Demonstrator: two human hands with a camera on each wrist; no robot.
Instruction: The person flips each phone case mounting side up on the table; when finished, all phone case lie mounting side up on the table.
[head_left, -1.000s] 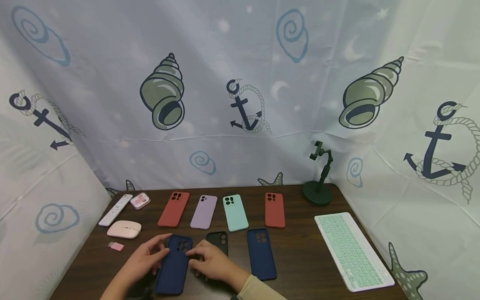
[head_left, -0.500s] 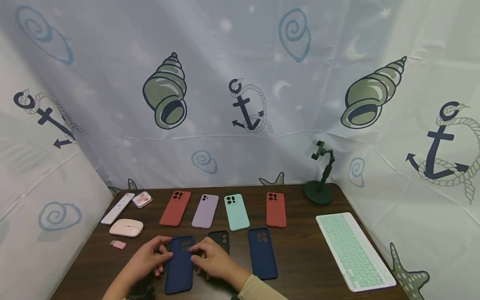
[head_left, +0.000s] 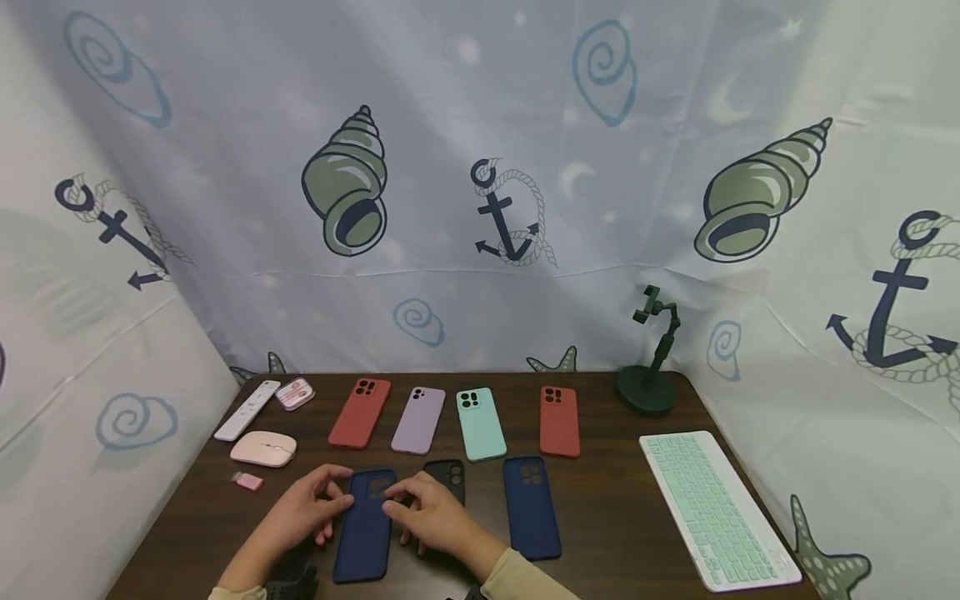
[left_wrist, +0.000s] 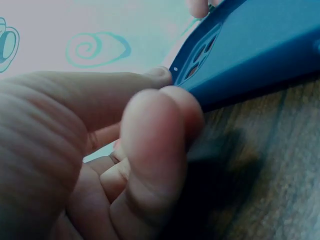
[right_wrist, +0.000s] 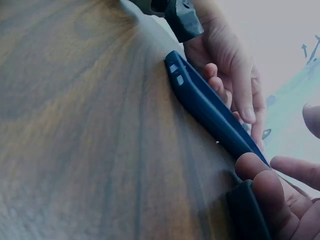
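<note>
A dark blue phone case (head_left: 365,529) lies on the table between the two hands, its camera cutouts at the far end. The left hand (head_left: 307,508) holds its left edge near the top corner, fingers bent. In the left wrist view a fingertip meets the corner of the blue phone case (left_wrist: 250,45). The right hand (head_left: 431,512) holds the upper right edge with thumb and forefinger, its other fingers curled below. A black phone case (head_left: 450,479) lies partly hidden behind the right hand; in the right wrist view the black case (right_wrist: 245,210) sits close under the fingers.
A second blue case (head_left: 532,508) lies to the right. Behind stand out red (head_left: 360,414), lilac (head_left: 418,421), mint (head_left: 482,425) and another red case (head_left: 559,422). A mouse (head_left: 264,448), remote (head_left: 247,411), pink USB stick (head_left: 247,481), keyboard (head_left: 716,508) and green stand (head_left: 647,387) flank them.
The blue case between the hands has come down flatter and straighter, shifting slightly right in the first half second. Since then it and both hands have hardly moved; the head view has shifted.
</note>
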